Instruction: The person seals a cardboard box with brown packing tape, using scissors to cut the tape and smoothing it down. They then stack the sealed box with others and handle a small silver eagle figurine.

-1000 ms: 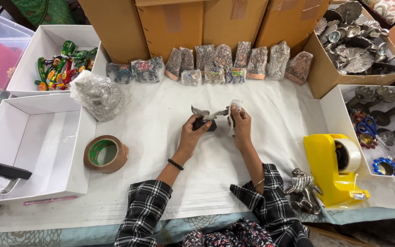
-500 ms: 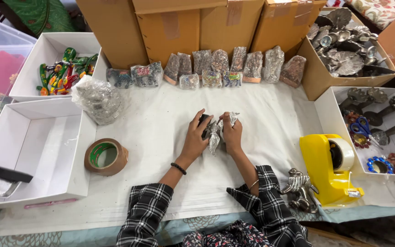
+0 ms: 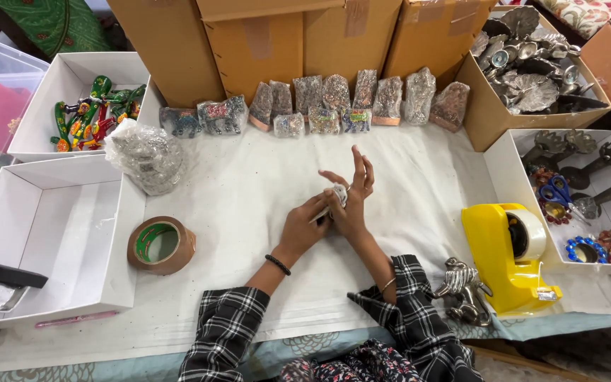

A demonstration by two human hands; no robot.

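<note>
Hands meet at table centre over the white sheet (image 3: pixel 249 191). Left hand (image 3: pixel 305 228) has fingers curled together around a small wrapped item (image 3: pixel 336 195), pinching it from the left. Right hand (image 3: pixel 353 201) presses its palm against the same item, fingers now spread apart and pointing up to the far side; half a second ago they were curled down over it. A second ago the hands were a bit apart with the item stretched between them; now they are tight together. The item sits between both hands, just above the sheet, mostly hidden, so its shape is unclear.

Tape roll (image 3: pixel 160 245) lies near left, same spot as before. Empty white box (image 3: pixel 44 233) further left. Bubble-wrap bundle (image 3: pixel 146 155) far left of the hands. Row of wrapped figures (image 3: pixel 334 106) along the far edge, against the cardboard boxes (image 3: pixel 291 42). Yellow tape dispenser (image 3: pixel 507 258) at right, metal figure (image 3: pixel 464 288) just beside it on the near side. Tray of coloured figures (image 3: pixel 93 117) far left. All unmoved since the earlier frames.
</note>
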